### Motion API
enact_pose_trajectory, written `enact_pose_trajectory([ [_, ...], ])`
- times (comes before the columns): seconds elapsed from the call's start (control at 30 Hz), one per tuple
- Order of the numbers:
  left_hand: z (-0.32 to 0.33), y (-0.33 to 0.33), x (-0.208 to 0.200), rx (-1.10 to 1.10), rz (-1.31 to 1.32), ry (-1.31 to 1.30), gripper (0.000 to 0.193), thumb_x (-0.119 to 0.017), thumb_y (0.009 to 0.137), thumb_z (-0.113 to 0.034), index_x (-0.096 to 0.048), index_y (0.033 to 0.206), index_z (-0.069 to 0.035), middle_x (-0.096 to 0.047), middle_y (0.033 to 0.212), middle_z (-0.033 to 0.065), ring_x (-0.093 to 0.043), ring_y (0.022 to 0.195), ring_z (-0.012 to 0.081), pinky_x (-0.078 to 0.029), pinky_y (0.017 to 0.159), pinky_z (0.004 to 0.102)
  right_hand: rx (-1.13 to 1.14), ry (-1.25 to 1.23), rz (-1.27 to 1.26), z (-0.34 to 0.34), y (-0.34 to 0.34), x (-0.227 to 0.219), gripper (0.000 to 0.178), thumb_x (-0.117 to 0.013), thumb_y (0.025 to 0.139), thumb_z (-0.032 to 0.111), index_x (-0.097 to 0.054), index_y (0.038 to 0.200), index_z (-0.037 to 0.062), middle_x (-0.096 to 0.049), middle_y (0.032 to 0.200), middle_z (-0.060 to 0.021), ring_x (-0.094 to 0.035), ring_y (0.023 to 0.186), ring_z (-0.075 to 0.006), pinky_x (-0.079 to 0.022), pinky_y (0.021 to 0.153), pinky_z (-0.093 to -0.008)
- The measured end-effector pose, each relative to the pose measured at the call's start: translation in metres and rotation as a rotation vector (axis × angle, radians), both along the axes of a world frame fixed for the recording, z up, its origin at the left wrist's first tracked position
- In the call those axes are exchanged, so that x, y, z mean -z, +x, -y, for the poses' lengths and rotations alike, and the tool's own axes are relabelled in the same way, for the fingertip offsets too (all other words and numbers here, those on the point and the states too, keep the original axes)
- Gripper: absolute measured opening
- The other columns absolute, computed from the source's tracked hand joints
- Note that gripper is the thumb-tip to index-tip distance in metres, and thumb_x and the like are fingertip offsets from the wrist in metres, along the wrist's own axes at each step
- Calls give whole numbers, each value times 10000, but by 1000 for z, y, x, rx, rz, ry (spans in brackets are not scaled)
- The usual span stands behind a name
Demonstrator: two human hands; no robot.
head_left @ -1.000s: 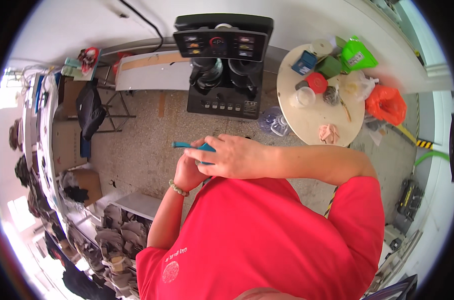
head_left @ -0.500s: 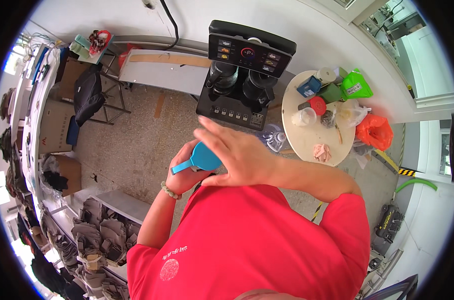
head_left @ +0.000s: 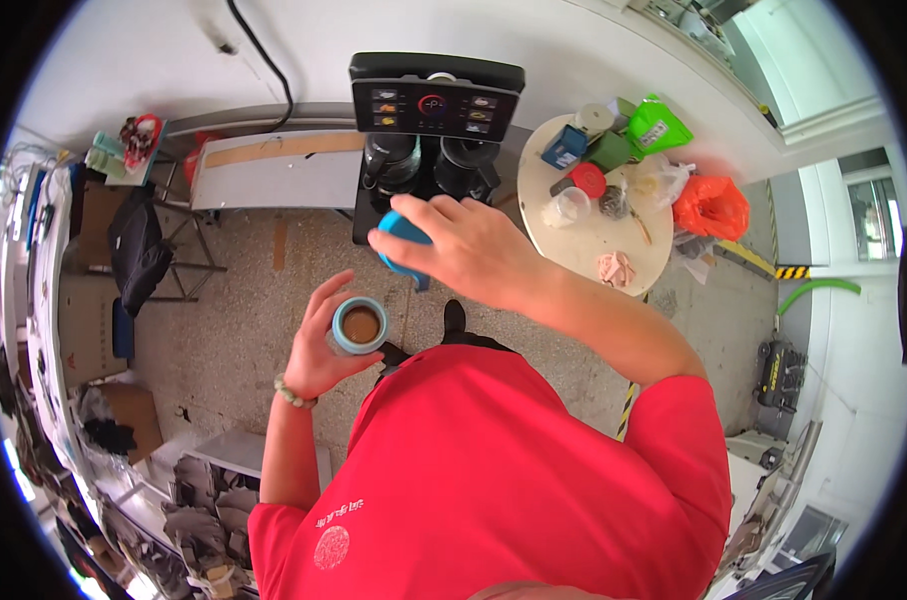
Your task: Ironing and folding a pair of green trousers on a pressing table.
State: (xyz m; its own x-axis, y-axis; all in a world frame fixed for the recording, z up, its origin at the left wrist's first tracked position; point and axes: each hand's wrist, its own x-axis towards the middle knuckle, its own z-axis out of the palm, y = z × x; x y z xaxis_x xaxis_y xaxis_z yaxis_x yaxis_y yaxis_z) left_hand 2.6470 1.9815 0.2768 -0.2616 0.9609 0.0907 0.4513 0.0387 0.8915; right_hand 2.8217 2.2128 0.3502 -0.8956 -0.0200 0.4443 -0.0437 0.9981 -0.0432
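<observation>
My left hand (head_left: 319, 350) is wrapped round an open cup (head_left: 360, 301) with a light blue rim. Brown liquid shows inside it. Up and to the right of the cup, my right hand (head_left: 479, 250) grips a blue lid (head_left: 404, 230) with a strap hanging from it, tilted and apart from the cup. Beyond the right hand stands a black tea machine (head_left: 439, 106) with a screen on top. Two dark glass kettles, a left kettle (head_left: 394, 160) and a right kettle (head_left: 464, 168), sit under the screen. The hand hides part of the machine's base.
To the right, a round table (head_left: 586, 262) bears tins, a red-lidded jar (head_left: 587, 180), a green pouch (head_left: 658, 127), a red plastic bag (head_left: 712, 207) and a crumpled pink cloth (head_left: 615, 268). Left are a white bench (head_left: 264, 180) and a dark jacket (head_left: 139, 245) on a chair.
The lid has come off the cup and moved up and away in my right hand. The left hand has moved slightly lower left, showing the cup's inside. The view has shifted a little.
</observation>
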Motion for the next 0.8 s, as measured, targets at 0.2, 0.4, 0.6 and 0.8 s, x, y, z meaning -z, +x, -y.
enact_pose_trajectory([
  [0.2, -11, 0, -20, 132, 259, -48, 747, -949, 619, -82, -633, 1292, -4, -481, 1513, 158, -560, 1329, 264, -486, 1073, 392, -66, 11, -40, 10, -38, 19, 481, -648, 892, 133, -570, 1350, 256, -570, 1219, -94, -645, 866, -203, -544, 674, -325],
  [0.4, -10, 2, -27, 42, 529, -193, 727, -930, 651, -52, -613, 1304, -2, -618, 1338, 115, -617, 1225, 215, -488, 1059, 369, -169, -100, -29, 10, -66, 33, 568, -686, 895, 168, -534, 1436, 255, -572, 1316, -100, -680, 961, -243, -580, 757, -368],
  [0.6, 18, -7, -19, -140, 329, -89, 736, -907, 677, -25, -579, 1335, 6, -669, 1275, 97, -634, 1186, 194, -489, 1058, 368, 144, -670, -36, -30, -42, 76, 600, -737, 882, 176, -554, 1453, 187, -619, 1360, -96, -690, 1120, -243, -590, 889, -388],
  [0.8, 63, -1, 8, -598, 412, 39, 690, -839, 728, 48, -570, 1362, 9, -667, 1317, 116, -630, 1215, 201, -483, 1072, 374, 1065, -679, -172, -124, 27, 246, 498, -790, 879, 379, -645, 1183, 12, -679, 1198, -171, -707, 1029, -259, -575, 880, -419],
])
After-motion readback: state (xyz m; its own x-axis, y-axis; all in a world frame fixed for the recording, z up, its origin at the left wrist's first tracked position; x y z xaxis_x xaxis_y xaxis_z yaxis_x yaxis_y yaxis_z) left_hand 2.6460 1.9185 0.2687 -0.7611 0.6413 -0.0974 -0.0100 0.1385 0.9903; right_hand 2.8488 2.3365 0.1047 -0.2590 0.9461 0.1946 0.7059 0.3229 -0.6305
